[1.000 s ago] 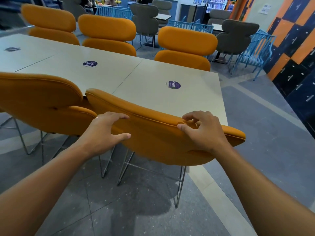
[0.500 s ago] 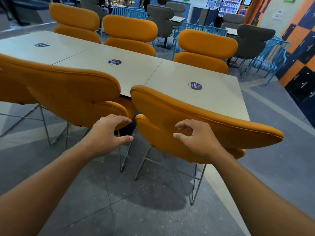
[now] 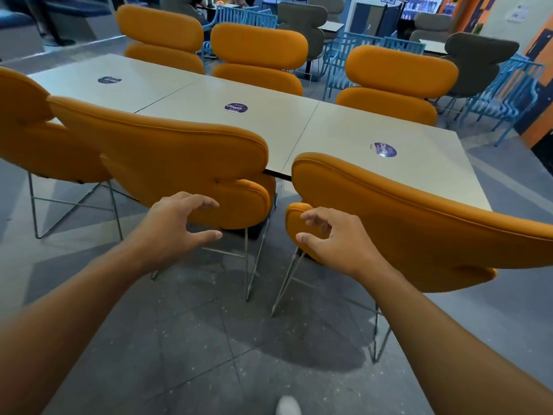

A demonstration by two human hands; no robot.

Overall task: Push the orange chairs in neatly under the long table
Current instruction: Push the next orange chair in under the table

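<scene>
The long pale table [image 3: 344, 127] runs from upper left to right. On its near side stand three orange chairs on wire legs: the right chair [image 3: 419, 223], the middle chair [image 3: 179, 157] and a left chair [image 3: 27, 139]. My right hand [image 3: 335, 238] hovers with curled fingers just in front of the right chair's lower left cushion, holding nothing. My left hand [image 3: 179, 223] is spread open just before the middle chair's lower cushion, not gripping it. Three more orange chairs [image 3: 257, 55] stand along the table's far side.
Grey armchairs [image 3: 475, 61] and blue wire chairs [image 3: 508, 94] crowd the area behind the table. An orange and dark wall [image 3: 538, 85] stands at the right. Grey tiled floor [image 3: 209, 354] lies under me, with a white shoe tip [image 3: 287, 405] at the bottom edge.
Both hands have left the right chair's backrest and dropped lower. The view has shifted left, so the gap between the middle and right chairs now lies between my hands.
</scene>
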